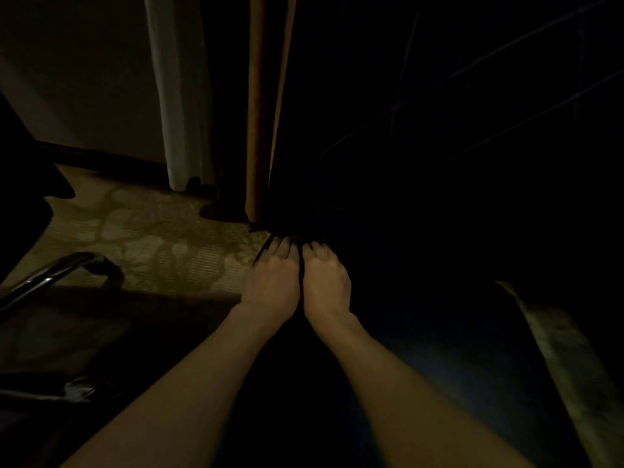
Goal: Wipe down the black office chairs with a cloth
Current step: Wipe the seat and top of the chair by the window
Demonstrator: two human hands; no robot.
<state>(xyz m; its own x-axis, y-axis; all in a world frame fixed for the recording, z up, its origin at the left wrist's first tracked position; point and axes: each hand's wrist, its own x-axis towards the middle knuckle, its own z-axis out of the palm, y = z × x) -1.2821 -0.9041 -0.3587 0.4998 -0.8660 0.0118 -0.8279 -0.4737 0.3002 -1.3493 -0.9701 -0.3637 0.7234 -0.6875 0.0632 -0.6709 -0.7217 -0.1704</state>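
Head view, very dim. The left hand [273, 282] and right hand [327, 282] lie side by side, touching, backs up, fingers reaching forward into a black mass [297, 228] at the foot of a tan curtain [261, 113]; whether that is cloth or chair I cannot tell, nor whether either hand grips. A chrome chair arm [54, 270] gleams left, over patterned carpet [162, 238].

forearms: bare, sleeveless (dim light) | hands [293, 282]: no gloves
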